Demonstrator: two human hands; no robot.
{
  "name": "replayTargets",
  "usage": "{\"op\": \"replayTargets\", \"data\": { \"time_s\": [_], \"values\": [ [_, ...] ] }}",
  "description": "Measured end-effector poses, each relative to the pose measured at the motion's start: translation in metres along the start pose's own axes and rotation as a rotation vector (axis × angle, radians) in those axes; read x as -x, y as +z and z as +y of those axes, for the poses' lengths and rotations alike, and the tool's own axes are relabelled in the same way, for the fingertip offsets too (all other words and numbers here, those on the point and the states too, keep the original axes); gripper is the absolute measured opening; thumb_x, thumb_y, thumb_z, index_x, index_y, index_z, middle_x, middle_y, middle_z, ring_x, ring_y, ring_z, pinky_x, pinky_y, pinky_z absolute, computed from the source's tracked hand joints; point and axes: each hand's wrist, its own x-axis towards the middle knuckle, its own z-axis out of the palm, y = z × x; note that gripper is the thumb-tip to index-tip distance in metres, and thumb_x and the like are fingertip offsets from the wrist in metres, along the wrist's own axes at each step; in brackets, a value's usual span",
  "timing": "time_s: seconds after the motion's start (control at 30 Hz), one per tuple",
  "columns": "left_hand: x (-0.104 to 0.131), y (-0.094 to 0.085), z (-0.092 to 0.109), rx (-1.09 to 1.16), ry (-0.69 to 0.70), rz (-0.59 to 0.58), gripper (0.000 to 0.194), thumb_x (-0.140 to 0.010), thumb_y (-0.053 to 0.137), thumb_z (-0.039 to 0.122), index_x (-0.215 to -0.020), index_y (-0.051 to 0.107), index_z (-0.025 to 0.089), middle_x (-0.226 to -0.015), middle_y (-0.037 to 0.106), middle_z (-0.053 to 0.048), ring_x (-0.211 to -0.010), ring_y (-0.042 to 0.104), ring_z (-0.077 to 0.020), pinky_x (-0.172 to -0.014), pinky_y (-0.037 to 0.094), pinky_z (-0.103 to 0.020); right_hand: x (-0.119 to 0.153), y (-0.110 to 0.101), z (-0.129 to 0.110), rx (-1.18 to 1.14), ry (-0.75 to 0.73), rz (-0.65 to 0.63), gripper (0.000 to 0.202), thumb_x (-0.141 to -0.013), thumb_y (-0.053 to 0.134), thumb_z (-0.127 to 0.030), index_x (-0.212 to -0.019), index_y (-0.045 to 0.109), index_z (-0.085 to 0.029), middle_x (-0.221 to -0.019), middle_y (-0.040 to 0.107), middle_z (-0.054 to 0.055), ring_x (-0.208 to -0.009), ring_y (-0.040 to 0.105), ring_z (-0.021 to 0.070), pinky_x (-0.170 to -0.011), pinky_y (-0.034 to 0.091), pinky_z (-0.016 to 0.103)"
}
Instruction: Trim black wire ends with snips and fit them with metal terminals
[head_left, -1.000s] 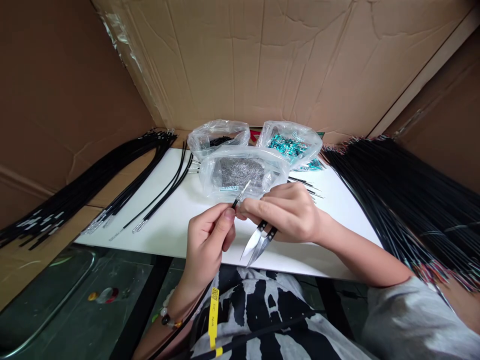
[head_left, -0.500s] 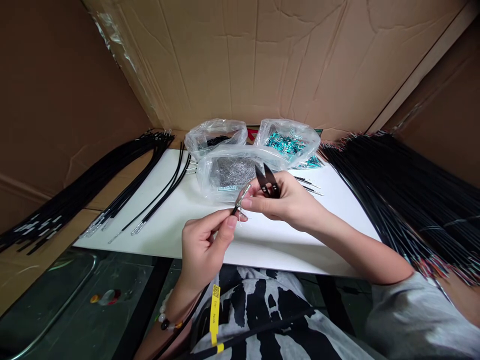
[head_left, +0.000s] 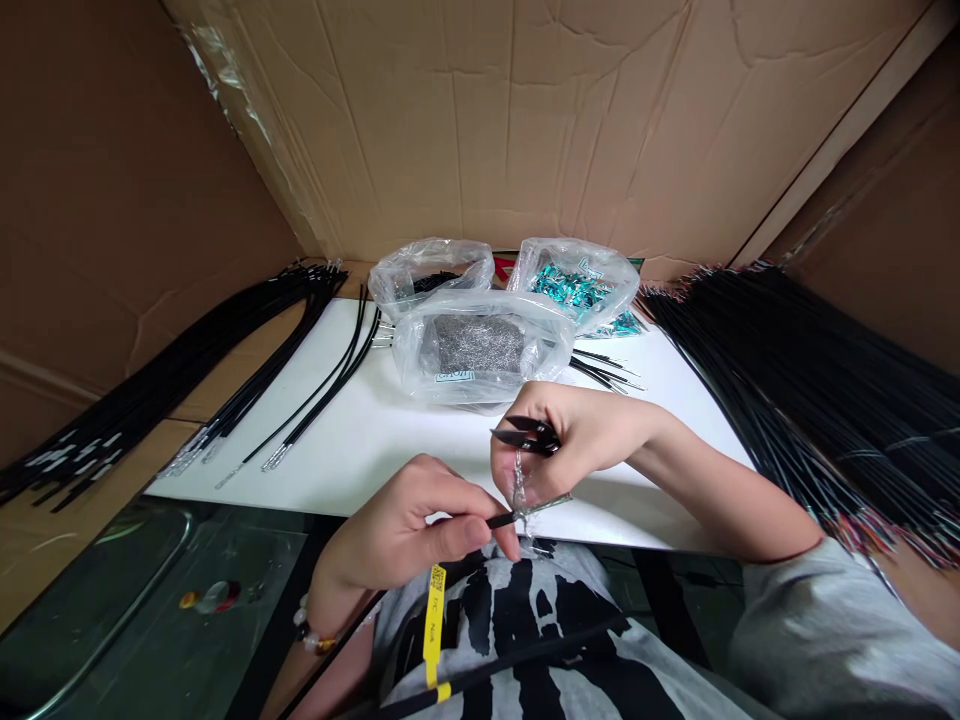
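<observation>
Thin round black cable [head_left: 499, 521], lower centre of frame: sheath off at tip; fine silver metal strands [head_left: 519, 482] splayed, seemingly uncut; judged part-done. Left hand [head_left: 420, 520]: fingers pinching cable. Right hand [head_left: 577, 437]: fingers curled round small dark metal snips [head_left: 529, 435], apparently also gripping strands.

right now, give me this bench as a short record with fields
left hand: grips a slim black cable
right hand: holds dark metal snips beside the cable's frayed silvery strands
front: clear plastic bag of grey wiry scraps
rear left: clear plastic bag of black bits
rear right: clear plastic bag of shiny teal scraps
sides: long black cable bundles, left and right
</observation>
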Motion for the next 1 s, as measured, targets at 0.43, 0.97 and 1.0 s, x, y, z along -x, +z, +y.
{"op": "replayTargets", "data": {
  "time_s": [0.43,0.97,1.0],
  "values": [
    [-0.02,0.013,-0.017,0.65,-0.009,0.497,0.02,-0.097,0.067,0.033,-0.09,0.08,0.019,-0.039,0.032,0.01,-0.037,0.019,-0.0042,-0.043,0.021,-0.019,-0.011,-0.011,0.009,-0.04,-0.241,0.646,0.039,-0.087,0.075,-0.048,-0.108,0.065,-0.016,-0.053,0.025,-0.014,-0.046,0.017,0.0052,-0.043,0.012,0.022],
    [-0.017,0.023,-0.014,0.218,-0.073,0.784,0.023,-0.098,0.062,0.031,-0.082,0.072,0.019,-0.045,0.039,0.007,-0.043,0.031,-0.0079,-0.046,0.023,-0.026,-0.014,0.0,0.022,0.752,-0.545,0.803,0.021,-0.093,0.068,-0.029,-0.078,0.073,-0.015,-0.059,0.061,-0.003,-0.049,0.039,0.0058,-0.046,0.028,0.022],
    [-0.018,0.023,-0.014,0.181,-0.089,0.8,0.025,-0.098,0.062,0.032,-0.079,0.07,0.018,-0.047,0.038,0.007,-0.044,0.031,-0.0079,-0.046,0.022,-0.026,-0.013,-0.003,0.024,0.943,-0.609,0.802,0.021,-0.095,0.065,-0.026,-0.079,0.072,-0.015,-0.058,0.061,-0.003,-0.047,0.041,0.0061,-0.047,0.029,0.022]
  ]
}}
